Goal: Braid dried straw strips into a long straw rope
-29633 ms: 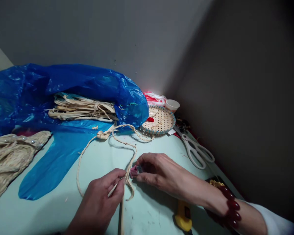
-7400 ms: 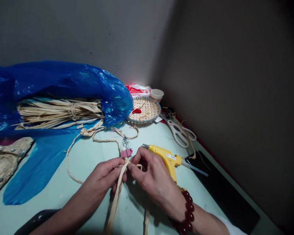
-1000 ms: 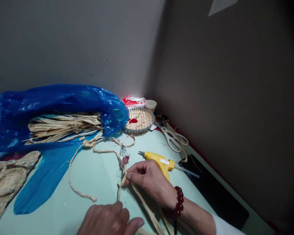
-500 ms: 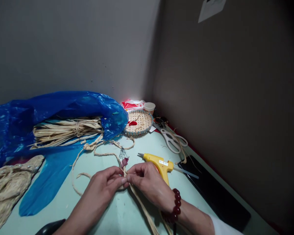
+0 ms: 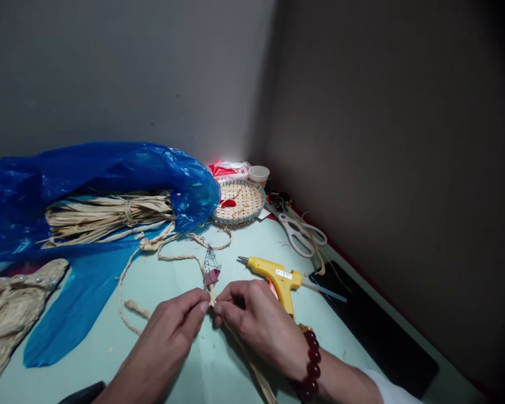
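Note:
A pale braid of flat, dried plant strands [image 5: 212, 295] lies between my hands, just below a pink binder clip [image 5: 211, 277] that grips it. My left hand [image 5: 172, 325] pinches the braid's left side between thumb and forefinger. From the right, my right hand [image 5: 252, 317] pinches it too, fingertips close to the left ones. Loose strands [image 5: 256, 370] trail from under my right hand toward the near edge. Beyond the clip a thin braided cord [image 5: 179, 257] curves back over the table. The exact crossing of strands is partly hidden by my fingers.
A yellow glue gun [image 5: 278, 276] lies right of my hands, near white-handled scissors [image 5: 298, 233] and a black flat object [image 5: 379, 331]. Behind are a round woven basket [image 5: 246, 205], a paper cup [image 5: 258, 175] and a blue plastic bag [image 5: 109, 160] holding bundled strands [image 5: 109, 217]. A woven piece [image 5: 21, 308] sits left.
A second ago my left hand was lower, away from the braid; it came up to pinch beside my right hand. Earlier, the clip was in my right hand; it now sits on the braid.

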A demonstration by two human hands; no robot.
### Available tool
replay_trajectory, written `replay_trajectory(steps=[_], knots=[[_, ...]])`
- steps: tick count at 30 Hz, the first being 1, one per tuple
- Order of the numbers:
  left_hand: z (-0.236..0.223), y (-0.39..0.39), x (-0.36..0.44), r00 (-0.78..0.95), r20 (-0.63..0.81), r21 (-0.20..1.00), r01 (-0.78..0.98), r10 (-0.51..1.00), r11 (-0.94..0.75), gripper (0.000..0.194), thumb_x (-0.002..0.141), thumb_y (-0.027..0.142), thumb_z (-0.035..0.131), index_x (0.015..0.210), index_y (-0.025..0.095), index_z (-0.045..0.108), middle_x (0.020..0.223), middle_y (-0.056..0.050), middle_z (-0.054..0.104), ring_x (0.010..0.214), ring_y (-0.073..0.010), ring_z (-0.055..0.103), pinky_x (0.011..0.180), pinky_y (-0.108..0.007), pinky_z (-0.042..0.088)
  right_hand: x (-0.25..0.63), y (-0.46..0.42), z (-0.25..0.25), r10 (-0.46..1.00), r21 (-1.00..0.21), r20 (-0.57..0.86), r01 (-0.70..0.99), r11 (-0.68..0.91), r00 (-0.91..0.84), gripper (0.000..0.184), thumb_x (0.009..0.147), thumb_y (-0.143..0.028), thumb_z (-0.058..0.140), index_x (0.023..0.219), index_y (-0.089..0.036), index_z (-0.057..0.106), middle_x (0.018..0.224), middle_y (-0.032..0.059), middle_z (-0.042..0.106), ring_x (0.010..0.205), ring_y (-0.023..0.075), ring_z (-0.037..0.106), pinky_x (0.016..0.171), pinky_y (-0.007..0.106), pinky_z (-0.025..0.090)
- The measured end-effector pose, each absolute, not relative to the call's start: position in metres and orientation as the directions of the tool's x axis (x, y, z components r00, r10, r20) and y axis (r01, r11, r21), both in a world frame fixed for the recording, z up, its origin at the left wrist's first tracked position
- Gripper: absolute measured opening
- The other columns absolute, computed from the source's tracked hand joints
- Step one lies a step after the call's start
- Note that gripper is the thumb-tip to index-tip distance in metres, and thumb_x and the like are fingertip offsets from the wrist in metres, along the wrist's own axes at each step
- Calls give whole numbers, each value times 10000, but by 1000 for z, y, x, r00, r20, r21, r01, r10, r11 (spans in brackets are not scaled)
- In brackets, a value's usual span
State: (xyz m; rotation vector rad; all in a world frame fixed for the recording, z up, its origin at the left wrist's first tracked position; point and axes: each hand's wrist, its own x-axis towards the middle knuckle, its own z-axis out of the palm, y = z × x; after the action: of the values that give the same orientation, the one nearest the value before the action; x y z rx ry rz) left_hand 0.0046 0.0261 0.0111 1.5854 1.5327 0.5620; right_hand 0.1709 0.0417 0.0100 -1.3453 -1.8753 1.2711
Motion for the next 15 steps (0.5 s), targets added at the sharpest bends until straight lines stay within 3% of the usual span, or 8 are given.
replay_trajectory(steps=[2,4,6,9,12,15], knots=[[9,25,5,158,-230,825,555,960,106,259,884,363,467,698,212,565,706,6,603,697,-173,517,656,-249,380,171,39,11,924,-858,-79,497,127,-374,207,861,-212,539,723,-180,690,651,1,686,599,126,582,561,228,370],[4,26,4,164,-269,870,463,949,166,258,875,372,480,684,209,537,624,31,524,601,-143,468,566,-229,355,172,36,13,931,-806,-43,564,183,-363,192,863,-195,537,745,-181,687,679,9,690,625,133,591,582,237,366],[-2,27,4,166,-368,890,349,915,294,272,864,411,489,678,212,506,496,81,376,447,-100,323,436,-209,241,173,35,15,924,-758,-35,613,224,-381,189,863,-172,529,756,-183,684,702,17,695,642,141,600,594,245,365],[-6,28,5,153,-467,870,256,871,422,279,845,423,512,670,208,494,425,128,241,380,-66,154,398,-216,94,175,33,17,903,-721,-24,633,281,-428,205,863,-143,500,757,-183,671,711,23,686,642,142,601,598,243,374],[-5,28,6,121,-465,872,237,877,429,266,809,400,559,645,196,509,442,118,277,392,-60,172,402,-209,103,175,29,17,900,-672,27,658,339,-436,219,871,-152,467,741,-173,642,706,34,656,639,146,593,610,251,387],[-5,28,5,116,-409,897,233,905,375,237,762,352,617,622,181,533,511,77,400,471,-77,301,444,-189,226,174,21,15,885,-632,113,655,415,-451,226,880,-171,436,752,-164,622,701,44,629,633,151,590,607,258,392]])
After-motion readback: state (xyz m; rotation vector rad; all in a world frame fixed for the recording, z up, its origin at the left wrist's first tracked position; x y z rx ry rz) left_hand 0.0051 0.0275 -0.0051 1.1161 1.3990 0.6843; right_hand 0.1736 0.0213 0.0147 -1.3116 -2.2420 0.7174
